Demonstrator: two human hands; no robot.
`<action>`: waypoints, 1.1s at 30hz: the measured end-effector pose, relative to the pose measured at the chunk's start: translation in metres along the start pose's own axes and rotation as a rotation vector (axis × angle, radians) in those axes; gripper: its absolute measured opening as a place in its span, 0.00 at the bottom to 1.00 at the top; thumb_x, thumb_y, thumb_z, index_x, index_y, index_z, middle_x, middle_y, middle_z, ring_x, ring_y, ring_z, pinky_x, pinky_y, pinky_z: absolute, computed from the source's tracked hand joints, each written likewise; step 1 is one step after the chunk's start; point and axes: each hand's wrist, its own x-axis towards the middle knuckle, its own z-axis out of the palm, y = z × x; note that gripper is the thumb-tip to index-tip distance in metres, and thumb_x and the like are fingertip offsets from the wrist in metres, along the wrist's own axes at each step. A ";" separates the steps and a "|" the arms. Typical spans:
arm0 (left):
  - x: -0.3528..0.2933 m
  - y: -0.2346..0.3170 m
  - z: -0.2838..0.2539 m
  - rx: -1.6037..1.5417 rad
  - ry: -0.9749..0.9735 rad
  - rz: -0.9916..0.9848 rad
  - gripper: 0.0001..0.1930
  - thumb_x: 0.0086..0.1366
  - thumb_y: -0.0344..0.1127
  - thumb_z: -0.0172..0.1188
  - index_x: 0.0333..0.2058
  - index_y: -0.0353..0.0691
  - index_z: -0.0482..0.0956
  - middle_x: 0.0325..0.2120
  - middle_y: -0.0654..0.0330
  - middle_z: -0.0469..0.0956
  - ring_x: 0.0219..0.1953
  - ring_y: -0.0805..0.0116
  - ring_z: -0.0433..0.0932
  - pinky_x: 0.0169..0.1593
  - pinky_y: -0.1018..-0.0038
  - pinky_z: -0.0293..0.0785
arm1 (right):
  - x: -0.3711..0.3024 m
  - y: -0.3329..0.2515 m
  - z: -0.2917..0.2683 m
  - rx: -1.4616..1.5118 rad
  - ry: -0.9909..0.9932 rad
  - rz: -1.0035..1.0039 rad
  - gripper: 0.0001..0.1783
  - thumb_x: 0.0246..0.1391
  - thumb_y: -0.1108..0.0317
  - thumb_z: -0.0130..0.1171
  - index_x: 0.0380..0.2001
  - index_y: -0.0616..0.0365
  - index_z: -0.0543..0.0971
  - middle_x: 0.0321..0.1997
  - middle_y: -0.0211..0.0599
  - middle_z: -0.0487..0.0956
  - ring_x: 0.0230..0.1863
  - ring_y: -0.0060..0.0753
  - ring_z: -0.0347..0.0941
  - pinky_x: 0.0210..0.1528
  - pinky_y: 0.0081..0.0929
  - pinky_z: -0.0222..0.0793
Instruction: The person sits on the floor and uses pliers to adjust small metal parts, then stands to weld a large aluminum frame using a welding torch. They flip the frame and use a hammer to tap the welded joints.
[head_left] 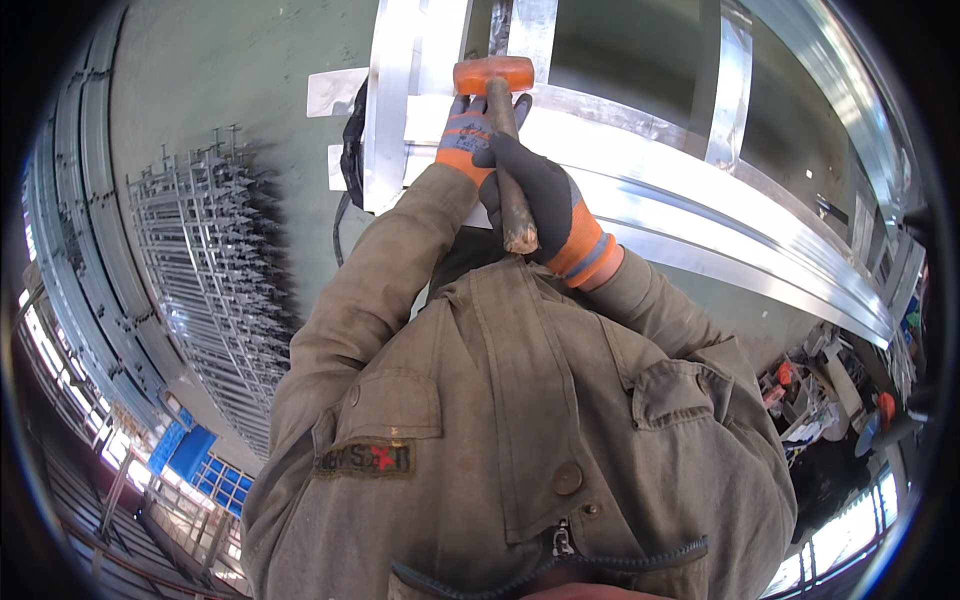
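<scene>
My right hand (pixel 540 190), in a dark glove with an orange cuff, is wrapped round the wooden handle of a mallet (pixel 494 74) with an orange head. The handle's worn butt end points back toward my chest. Beyond it, my left hand (pixel 465 135), in a grey and orange glove, lies on a shiny metal frame (pixel 640 170) with its fingers stretched out. The mallet head hangs above the left fingertips in this view and partly hides them. Whether the head touches the metal, I cannot tell.
A stack of grey pointed metal railings (pixel 215 270) stands on the green floor (pixel 250 60) to the left. Long metal profiles (pixel 105 200) lie beyond it. Mixed clutter (pixel 815 390) sits at right. A blue panel (pixel 185 450) shows at lower left.
</scene>
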 end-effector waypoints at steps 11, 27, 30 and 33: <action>0.000 -0.018 0.017 -0.034 0.046 0.089 0.31 0.88 0.52 0.38 0.82 0.50 0.58 0.82 0.50 0.57 0.85 0.52 0.53 0.86 0.48 0.51 | 0.020 0.009 0.067 -0.165 0.224 -0.093 0.11 0.76 0.70 0.56 0.56 0.57 0.78 0.41 0.36 0.85 0.38 0.30 0.83 0.41 0.29 0.81; -0.014 -0.035 0.056 -1.327 0.050 0.304 0.40 0.84 0.65 0.40 0.85 0.58 0.43 0.85 0.55 0.46 0.87 0.48 0.44 0.77 0.24 0.55 | 0.049 0.021 0.054 -0.037 0.275 -0.072 0.13 0.77 0.70 0.56 0.59 0.58 0.78 0.43 0.36 0.84 0.42 0.28 0.82 0.45 0.28 0.80; -0.004 -0.044 0.063 -1.748 -0.024 0.198 0.43 0.83 0.68 0.40 0.86 0.57 0.42 0.86 0.55 0.44 0.88 0.50 0.41 0.81 0.37 0.55 | 0.046 0.021 0.048 -0.162 0.288 -0.231 0.13 0.75 0.72 0.56 0.58 0.57 0.77 0.44 0.36 0.84 0.41 0.30 0.83 0.44 0.29 0.81; 0.001 -0.040 0.068 -2.017 -0.045 0.002 0.43 0.83 0.67 0.41 0.86 0.54 0.45 0.87 0.54 0.44 0.88 0.53 0.40 0.85 0.54 0.49 | 0.044 0.026 0.044 -0.144 0.244 -0.205 0.15 0.72 0.75 0.57 0.59 0.54 0.77 0.46 0.38 0.84 0.42 0.33 0.84 0.46 0.31 0.82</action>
